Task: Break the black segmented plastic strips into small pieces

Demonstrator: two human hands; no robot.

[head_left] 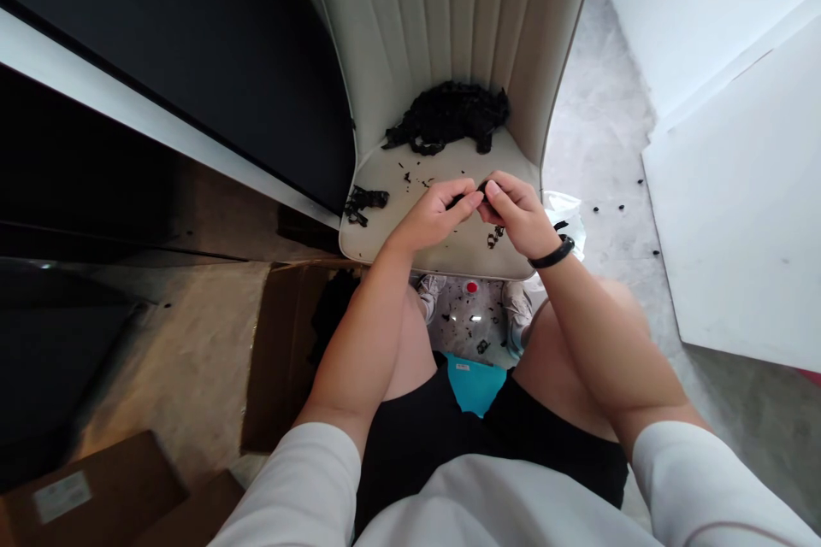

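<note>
Prob. a makeshift workshop or storage rm: padded chair w/ black scraps on seat, open cardboard box by its front L corner, white panels R of it, grey floor around.

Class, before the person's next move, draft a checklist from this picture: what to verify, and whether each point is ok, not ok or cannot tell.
1. Left hand and right hand both on the black material: ok.
2. They hold one piece, not two: cannot tell; fingers cover it.
3. Large black heap resting on the chair seat: ok.
4. Seat free of loose scraps: not ok; bits lie in front of the heap.
5. Floor beside the chair free of black specks: not ok; several show.
</note>
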